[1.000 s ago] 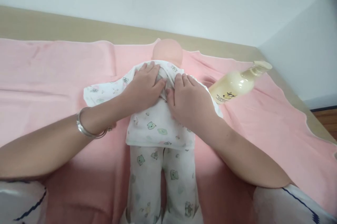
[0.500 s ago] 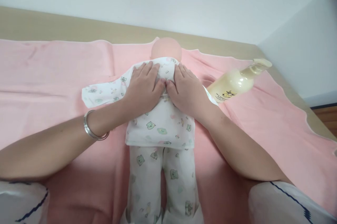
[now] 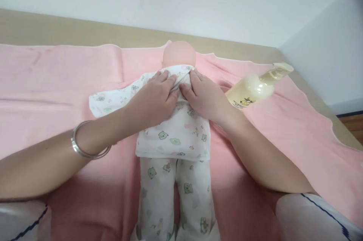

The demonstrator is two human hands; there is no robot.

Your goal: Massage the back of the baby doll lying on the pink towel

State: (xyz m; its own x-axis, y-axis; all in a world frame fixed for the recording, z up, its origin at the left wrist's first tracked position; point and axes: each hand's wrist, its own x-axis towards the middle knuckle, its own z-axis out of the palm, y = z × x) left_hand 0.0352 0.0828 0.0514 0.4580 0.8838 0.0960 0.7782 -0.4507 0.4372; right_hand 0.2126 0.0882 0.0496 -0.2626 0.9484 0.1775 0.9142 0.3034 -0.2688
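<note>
A baby doll (image 3: 179,53) lies face down on a pink towel (image 3: 56,82), dressed in a white printed top (image 3: 174,135) and matching trousers (image 3: 176,192). My left hand (image 3: 154,99) lies flat on the doll's upper back, fingers stretched toward the neck. My right hand (image 3: 205,97) rests beside it on the right shoulder, fingers flat on the cloth. The thumbs nearly meet over a small fold of fabric at the middle of the back. A silver bangle (image 3: 85,146) sits on my left wrist.
A cream pump bottle (image 3: 255,88) lies tilted on the towel just right of my right hand. The towel covers a beige surface (image 3: 56,29) against a white wall. A wooden floor (image 3: 351,124) shows at far right.
Both hands have slid slightly down and together on the doll's back, bunching a little cloth between the thumbs. My left forearm has drawn back.
</note>
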